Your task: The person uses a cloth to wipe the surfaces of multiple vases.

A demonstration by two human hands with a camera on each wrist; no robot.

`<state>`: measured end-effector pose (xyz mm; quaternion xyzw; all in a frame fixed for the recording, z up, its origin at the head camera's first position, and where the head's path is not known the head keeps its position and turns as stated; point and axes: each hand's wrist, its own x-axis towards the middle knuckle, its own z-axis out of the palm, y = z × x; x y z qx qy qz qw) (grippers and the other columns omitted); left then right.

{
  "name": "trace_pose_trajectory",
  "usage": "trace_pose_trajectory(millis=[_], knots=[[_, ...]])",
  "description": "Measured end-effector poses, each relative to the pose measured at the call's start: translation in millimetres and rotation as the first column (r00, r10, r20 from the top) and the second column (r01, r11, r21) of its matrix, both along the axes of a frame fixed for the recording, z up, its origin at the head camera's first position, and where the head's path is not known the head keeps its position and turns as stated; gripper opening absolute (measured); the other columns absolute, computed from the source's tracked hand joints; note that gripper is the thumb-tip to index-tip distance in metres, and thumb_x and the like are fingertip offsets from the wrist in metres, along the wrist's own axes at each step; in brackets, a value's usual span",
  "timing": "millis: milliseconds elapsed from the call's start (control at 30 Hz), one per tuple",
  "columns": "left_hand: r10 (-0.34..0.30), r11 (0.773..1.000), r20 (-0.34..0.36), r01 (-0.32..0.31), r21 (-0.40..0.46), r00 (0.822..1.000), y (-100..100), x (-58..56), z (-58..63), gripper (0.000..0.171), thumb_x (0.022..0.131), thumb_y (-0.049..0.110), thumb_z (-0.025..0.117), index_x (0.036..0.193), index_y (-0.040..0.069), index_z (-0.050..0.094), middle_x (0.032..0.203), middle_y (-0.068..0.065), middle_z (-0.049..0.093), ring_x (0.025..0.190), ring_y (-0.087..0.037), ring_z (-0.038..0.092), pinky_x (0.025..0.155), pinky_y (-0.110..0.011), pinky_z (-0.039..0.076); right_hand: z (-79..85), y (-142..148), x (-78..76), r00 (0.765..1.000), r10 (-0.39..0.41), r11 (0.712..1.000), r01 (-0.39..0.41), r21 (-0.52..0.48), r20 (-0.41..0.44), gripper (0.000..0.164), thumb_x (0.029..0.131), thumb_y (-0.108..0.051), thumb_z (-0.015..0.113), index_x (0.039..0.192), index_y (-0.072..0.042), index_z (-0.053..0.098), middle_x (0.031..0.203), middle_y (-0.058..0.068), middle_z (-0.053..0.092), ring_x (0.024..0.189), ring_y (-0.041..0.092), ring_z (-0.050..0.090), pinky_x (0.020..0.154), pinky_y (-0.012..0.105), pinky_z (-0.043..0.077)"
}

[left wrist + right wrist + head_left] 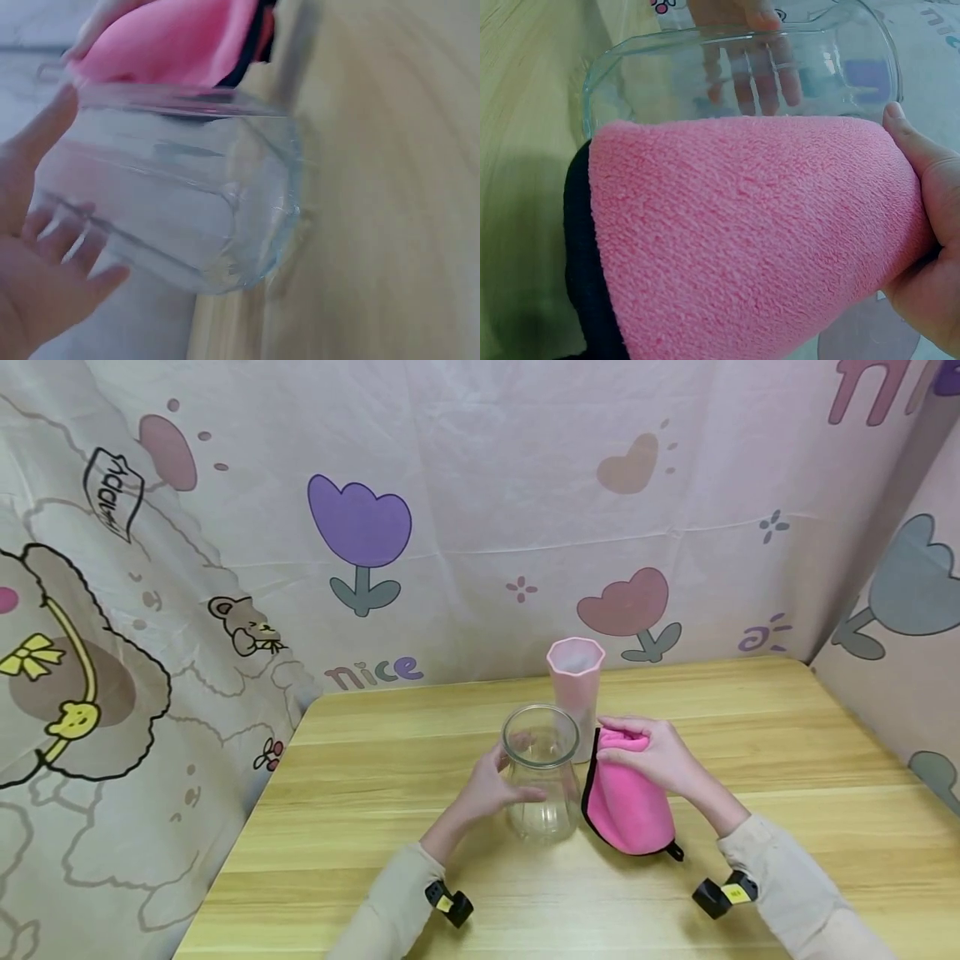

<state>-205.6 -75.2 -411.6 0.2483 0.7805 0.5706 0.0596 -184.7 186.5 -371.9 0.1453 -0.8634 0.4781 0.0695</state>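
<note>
A clear glass jar [543,793] with a thick round rim stands upright near the middle of the table. My left hand [498,785] holds it from the left, thumb in front and fingers round the far side; in the right wrist view the fingers [769,71] show through the glass. Just right of the jar, a pink fleecy cloth [633,810] with black edging hangs in folds. Its gathered top is pinched between the thumb and fingers of my right hand [656,756]. In the left wrist view the cloth [180,45] lies close along the jar's side.
Behind the jar stands a tall pink vase [577,685] with a faceted rim, partly hidden by the jar and cloth. A wood-grain table [337,827] lies beneath, with a printed fabric backdrop [480,485] along its back and left sides.
</note>
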Motion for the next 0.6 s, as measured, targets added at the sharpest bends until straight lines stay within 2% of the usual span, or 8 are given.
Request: trace_pose_trajectory(millis=[133,333,467,533,600], knots=[[-0.153,0.987,0.098,0.148,0.058,0.983,-8,-11.1,2.3,0.084,0.067,0.0,0.076,0.139,0.01,0.034,0.14,-0.01,0.038,0.132,-0.028,0.027,0.109,-0.053,0.013,-0.8,2,0.4,1.0,0.006,1.0,-0.006,0.006,-0.008,0.052,0.075,-0.025,0.074,0.119,-0.003,0.059,0.118,0.013,0.059,0.11,0.022,0.053,0.084,0.012,0.042],[-0.318,0.947,0.14,0.308,0.088,0.938,-15,-30.1,3.1,0.079,0.069,-0.01,0.069,0.138,0.002,0.032,0.142,-0.013,0.034,0.134,-0.025,0.025,0.112,-0.041,0.013,-3.4,3,0.5,1.0,0.007,1.0,-0.007,0.006,-0.001,0.053,0.075,-0.026,0.074,0.119,-0.003,0.059,0.118,0.014,0.059,0.11,0.023,0.053,0.084,0.013,0.043],[-0.388,0.92,0.155,0.371,0.129,0.908,-17,-37.7,2.7,0.08,0.069,-0.012,0.067,0.139,0.0,0.029,0.143,-0.014,0.031,0.134,-0.023,0.024,0.112,-0.035,0.014,-6.9,2,0.9,1.0,0.018,1.0,-0.018,0.004,0.012,0.054,0.074,-0.027,0.075,0.118,-0.001,0.059,0.117,0.016,0.059,0.11,0.025,0.054,0.087,0.024,0.047],[-0.394,0.917,0.168,0.374,0.139,0.904,-19,-38.2,1.8,0.08,0.07,-0.009,0.068,0.139,0.002,0.029,0.144,-0.011,0.03,0.134,-0.022,0.024,0.112,-0.035,0.014,-9.1,1,1.3,1.0,0.025,1.0,-0.025,0.011,0.01,0.054,0.074,-0.027,0.075,0.118,-0.001,0.059,0.117,0.016,0.059,0.11,0.026,0.054,0.089,0.031,0.047],[-0.382,0.922,0.166,0.362,0.14,0.909,-21,-37.1,-0.5,0.079,0.071,-0.006,0.069,0.139,0.004,0.031,0.145,-0.009,0.03,0.135,-0.022,0.022,0.112,-0.036,0.013,-11.1,0,1.7,1.0,0.028,0.999,-0.028,0.017,0.002,0.054,0.074,-0.026,0.075,0.118,-0.002,0.059,0.117,0.016,0.059,0.111,0.027,0.053,0.091,0.037,0.046]])
